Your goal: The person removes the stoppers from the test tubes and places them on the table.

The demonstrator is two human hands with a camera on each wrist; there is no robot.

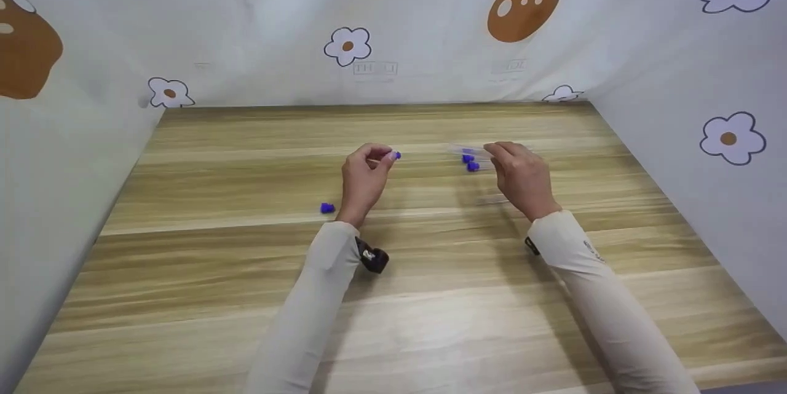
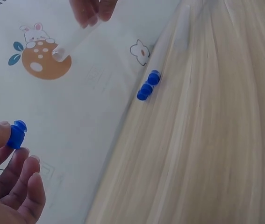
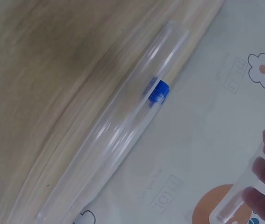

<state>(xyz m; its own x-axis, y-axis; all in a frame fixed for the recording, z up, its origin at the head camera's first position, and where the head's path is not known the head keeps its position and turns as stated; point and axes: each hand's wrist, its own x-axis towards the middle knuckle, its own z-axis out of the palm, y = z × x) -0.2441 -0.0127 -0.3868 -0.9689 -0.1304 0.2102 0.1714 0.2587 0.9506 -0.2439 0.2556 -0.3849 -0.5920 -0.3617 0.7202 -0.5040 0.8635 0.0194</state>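
Thumb and fingertips of my left hand [image 1: 363,180] pinch a small blue stopper [image 2: 17,135], raised over the table. My right hand [image 1: 524,182] grips a clear plastic test tube [image 3: 232,200], its end reaching out past the fingers toward the left hand. Below it lie several tubes with blue stoppers [image 1: 473,166], bunched side by side. An unstoppered clear tube [image 3: 118,116] lies nearer the front. Another blue stopper [image 1: 327,208] sits loose on the wood by the left wrist.
The wood-grain table [image 1: 424,314] runs back to a pale patterned curtain [image 1: 276,25], which also closes in both sides. A black wrist camera [image 1: 372,257] juts from the left sleeve.
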